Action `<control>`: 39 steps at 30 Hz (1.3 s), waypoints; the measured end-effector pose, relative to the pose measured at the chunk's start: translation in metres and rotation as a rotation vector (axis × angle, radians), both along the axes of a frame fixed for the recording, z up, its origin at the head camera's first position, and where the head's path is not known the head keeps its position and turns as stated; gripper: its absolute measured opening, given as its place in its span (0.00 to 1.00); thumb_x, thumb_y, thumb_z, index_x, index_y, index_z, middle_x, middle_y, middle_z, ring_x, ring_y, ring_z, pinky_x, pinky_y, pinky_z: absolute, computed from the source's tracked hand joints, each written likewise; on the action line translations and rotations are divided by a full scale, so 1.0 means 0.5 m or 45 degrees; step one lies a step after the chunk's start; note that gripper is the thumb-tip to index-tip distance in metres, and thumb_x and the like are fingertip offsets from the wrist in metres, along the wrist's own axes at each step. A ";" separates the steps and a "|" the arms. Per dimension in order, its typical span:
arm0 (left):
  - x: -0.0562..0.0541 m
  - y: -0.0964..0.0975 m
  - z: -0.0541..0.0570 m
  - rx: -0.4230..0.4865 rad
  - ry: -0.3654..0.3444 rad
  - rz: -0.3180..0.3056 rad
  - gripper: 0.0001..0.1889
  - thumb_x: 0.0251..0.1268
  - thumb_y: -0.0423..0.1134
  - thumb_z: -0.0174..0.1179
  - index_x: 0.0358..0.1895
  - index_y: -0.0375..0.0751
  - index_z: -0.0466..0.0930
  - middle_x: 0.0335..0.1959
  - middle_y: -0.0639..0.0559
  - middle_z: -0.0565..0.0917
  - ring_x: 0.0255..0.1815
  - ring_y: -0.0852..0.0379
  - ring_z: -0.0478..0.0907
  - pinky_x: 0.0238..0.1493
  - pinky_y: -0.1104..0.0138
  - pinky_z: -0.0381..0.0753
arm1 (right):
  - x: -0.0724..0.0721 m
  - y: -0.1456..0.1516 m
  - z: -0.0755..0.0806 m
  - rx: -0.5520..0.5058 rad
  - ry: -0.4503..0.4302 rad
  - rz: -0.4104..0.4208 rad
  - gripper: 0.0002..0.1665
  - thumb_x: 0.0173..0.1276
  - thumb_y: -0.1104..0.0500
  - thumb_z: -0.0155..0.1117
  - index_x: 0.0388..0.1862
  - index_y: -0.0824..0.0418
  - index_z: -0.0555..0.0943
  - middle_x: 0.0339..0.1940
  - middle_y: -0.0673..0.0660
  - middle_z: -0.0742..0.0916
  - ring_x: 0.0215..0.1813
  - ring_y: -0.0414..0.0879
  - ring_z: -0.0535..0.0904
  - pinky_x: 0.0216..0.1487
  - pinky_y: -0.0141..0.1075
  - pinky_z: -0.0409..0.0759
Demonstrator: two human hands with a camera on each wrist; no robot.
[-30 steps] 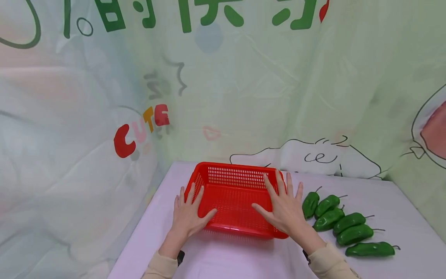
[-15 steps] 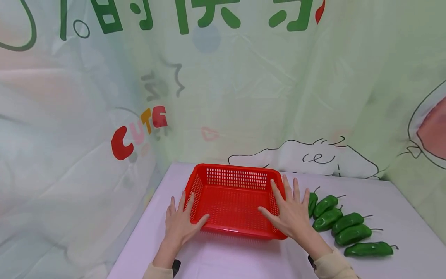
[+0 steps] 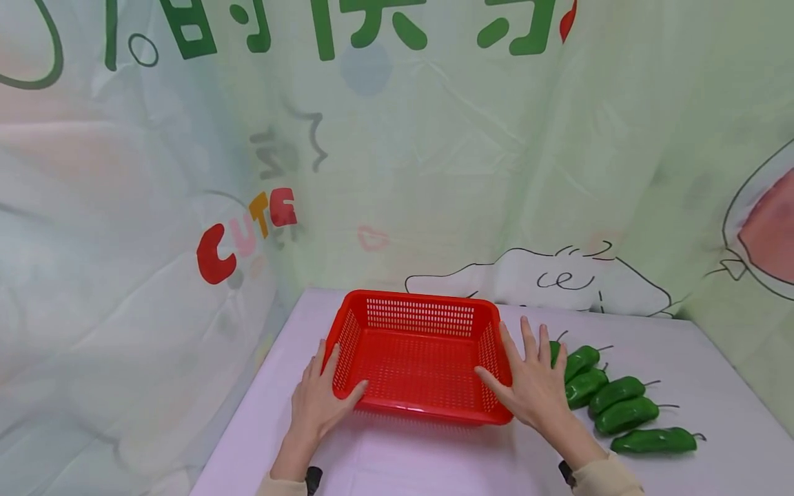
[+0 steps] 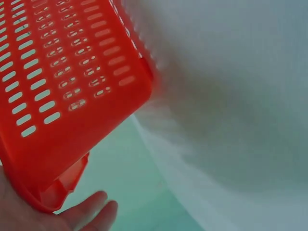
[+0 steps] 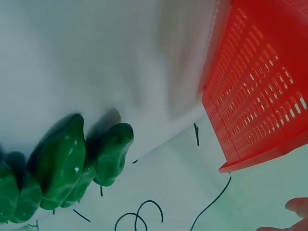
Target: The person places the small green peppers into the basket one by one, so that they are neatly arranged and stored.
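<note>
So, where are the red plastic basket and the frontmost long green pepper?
Red rectangular plastic basket (image 3: 403, 365), head view: middle of its floor.
Frontmost long, glossy green pepper (image 3: 654, 441), head view: middle of its body.

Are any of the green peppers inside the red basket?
No, the peppers all lie on the table, right of the basket.

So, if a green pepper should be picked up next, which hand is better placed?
Probably the right hand: it is open, at the end of the red basket nearest the green peppers. The left hand is at the opposite end, with the basket between it and them.
</note>
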State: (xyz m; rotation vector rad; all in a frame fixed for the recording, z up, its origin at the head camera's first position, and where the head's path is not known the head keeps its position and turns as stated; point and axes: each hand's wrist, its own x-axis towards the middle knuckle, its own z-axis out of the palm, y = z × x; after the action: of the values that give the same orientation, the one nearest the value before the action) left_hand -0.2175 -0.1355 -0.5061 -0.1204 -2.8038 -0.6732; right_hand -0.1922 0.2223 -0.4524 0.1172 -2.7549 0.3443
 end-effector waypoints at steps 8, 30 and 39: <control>0.000 -0.004 -0.004 0.076 0.014 0.037 0.49 0.55 0.67 0.61 0.77 0.44 0.59 0.80 0.49 0.53 0.64 0.43 0.71 0.47 0.48 0.82 | 0.013 0.039 -0.001 -0.117 0.007 -0.100 0.51 0.66 0.36 0.60 0.77 0.65 0.58 0.75 0.76 0.56 0.73 0.78 0.46 0.63 0.78 0.42; -0.003 -0.004 -0.007 0.182 0.098 0.000 0.48 0.51 0.60 0.67 0.74 0.39 0.63 0.77 0.44 0.59 0.58 0.44 0.75 0.45 0.50 0.83 | 0.060 0.218 -0.018 -0.686 -0.189 -0.768 0.60 0.69 0.32 0.47 0.77 0.74 0.37 0.75 0.79 0.35 0.74 0.77 0.30 0.64 0.76 0.45; -0.002 0.003 -0.005 0.210 0.080 -0.026 0.49 0.51 0.60 0.67 0.74 0.38 0.62 0.77 0.44 0.58 0.63 0.44 0.71 0.47 0.49 0.82 | 0.079 0.268 -0.059 -0.918 -0.217 -0.844 0.56 0.71 0.42 0.48 0.73 0.83 0.38 0.68 0.88 0.47 0.68 0.83 0.47 0.61 0.73 0.53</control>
State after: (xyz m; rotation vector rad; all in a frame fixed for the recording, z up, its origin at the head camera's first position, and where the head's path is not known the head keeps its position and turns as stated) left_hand -0.2186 -0.1341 -0.5085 -0.1363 -2.6778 -0.8860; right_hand -0.1527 0.3565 -0.4821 -1.0040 -2.4466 1.1325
